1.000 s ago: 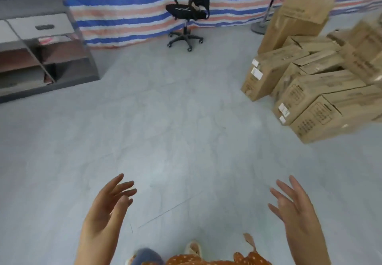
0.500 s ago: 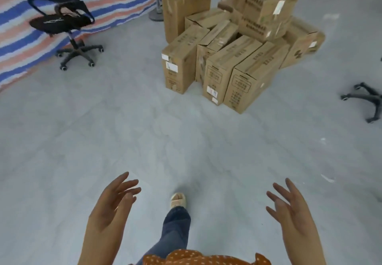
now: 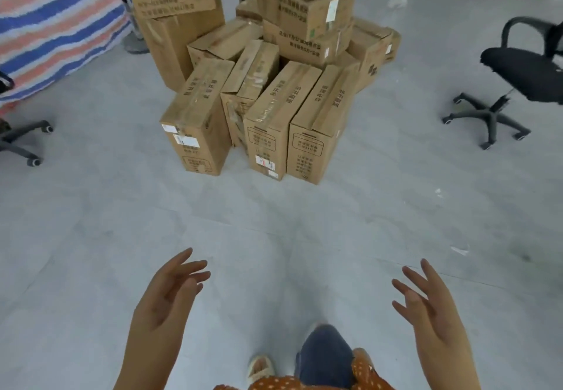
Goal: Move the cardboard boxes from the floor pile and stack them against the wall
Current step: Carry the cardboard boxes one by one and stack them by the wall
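Head view: a pile of cardboard boxes (image 3: pixel 268 64) stands on the grey floor (image 3: pixel 274 222) in the upper middle of the frame. The boxes are plain brown, sealed with clear tape, printed with dark lettering, and some carry white labels. Four long, narrow boxes form the front row, set on their thin sides with their long axes running away from the camera toward the top of the frame and their small printed ends facing the viewer. The left front box (image 3: pixel 196 121) stands slightly apart from the next ones; the right front box (image 3: pixel 316 124) touches its neighbour. Behind them squarer boxes are stacked higher, some tilted, and a tall box (image 3: pixel 173 24) rises at the upper left of the pile.

At the bottom of the frame the left hand (image 3: pixel 166 301) and the right hand (image 3: pixel 426 307) are held out, palms turned inward toward each other, fingers spread and nearly straight. Each grip is apart and holds nothing, well short of the pile.

A black office chair (image 3: pixel 518 76) stands at the right edge.
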Motion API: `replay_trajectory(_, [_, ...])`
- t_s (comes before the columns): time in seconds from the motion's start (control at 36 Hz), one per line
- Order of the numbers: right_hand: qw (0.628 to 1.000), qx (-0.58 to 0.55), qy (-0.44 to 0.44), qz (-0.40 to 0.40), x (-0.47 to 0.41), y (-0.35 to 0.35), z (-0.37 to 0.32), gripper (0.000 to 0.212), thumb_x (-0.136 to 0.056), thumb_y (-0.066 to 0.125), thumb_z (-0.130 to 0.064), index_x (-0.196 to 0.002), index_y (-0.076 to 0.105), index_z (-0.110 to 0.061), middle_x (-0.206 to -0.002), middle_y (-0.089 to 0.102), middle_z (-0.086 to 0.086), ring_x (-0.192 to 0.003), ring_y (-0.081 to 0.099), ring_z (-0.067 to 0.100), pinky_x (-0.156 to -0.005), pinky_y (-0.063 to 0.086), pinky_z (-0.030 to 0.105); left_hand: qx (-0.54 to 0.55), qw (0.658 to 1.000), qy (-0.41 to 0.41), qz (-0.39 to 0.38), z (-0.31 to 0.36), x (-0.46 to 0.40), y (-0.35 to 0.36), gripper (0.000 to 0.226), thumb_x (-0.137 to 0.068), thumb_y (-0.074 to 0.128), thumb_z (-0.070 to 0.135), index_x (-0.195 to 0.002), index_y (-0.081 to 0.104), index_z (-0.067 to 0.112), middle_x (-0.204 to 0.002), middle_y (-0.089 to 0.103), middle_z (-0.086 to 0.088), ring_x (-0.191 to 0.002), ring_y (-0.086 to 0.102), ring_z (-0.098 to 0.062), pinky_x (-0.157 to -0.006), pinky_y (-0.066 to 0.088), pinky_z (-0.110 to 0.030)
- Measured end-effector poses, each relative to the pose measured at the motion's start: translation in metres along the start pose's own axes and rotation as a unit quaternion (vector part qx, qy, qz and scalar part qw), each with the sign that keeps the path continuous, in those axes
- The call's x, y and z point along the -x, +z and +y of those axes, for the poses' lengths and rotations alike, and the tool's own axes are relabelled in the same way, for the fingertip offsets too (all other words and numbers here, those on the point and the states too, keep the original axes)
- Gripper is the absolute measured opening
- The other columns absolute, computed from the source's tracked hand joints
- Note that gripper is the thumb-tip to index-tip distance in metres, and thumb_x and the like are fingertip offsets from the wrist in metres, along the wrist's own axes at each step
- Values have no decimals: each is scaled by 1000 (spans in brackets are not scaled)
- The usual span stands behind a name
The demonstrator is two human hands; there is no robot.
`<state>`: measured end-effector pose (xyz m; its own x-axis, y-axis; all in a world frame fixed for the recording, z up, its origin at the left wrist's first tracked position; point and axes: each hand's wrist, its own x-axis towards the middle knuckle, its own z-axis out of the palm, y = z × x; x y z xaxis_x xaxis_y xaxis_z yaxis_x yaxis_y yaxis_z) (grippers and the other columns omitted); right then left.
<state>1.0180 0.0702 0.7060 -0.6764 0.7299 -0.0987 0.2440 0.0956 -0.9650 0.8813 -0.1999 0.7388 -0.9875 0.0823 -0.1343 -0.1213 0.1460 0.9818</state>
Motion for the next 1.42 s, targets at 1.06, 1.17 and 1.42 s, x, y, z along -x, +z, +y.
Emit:
replay_trajectory(1.06, [996, 26, 81, 40, -505, 114, -50, 63, -51, 49, -95, -110, 44, -75, -120, 58, -33, -106, 63, -1, -90, 51, 31, -77, 990, -28, -117, 72, -527, 260, 48, -68, 53, 54, -110, 65, 36, -105, 69, 16, -102, 65, -8, -98, 47, -46])
replay_trajectory(1.17, [992, 60, 107, 31, -544, 140, -52, 57, -53, 42, -96, -108, 38, -80, -117, 54, -41, -107, 60, -5, -92, 49, 23, -106, 979, -33, -171, 63, -598, 288, 62, -71, 52, 53, -122, 60, 19, -106, 65, 25, -103, 63, -3, -95, 48, -37])
replay_trajectory(1.42, [980, 71, 183, -11, -649, 183, 8, 51, -70, 43, -80, -118, 36, -64, -119, 54, -35, -110, 60, 3, -93, 51, 28, -168, 936, -92, -295, -32, -707, 390, 39, -93, 57, 29, -129, 50, 18, -114, 59, 11, -99, 54, 13, -85, 42, -3])
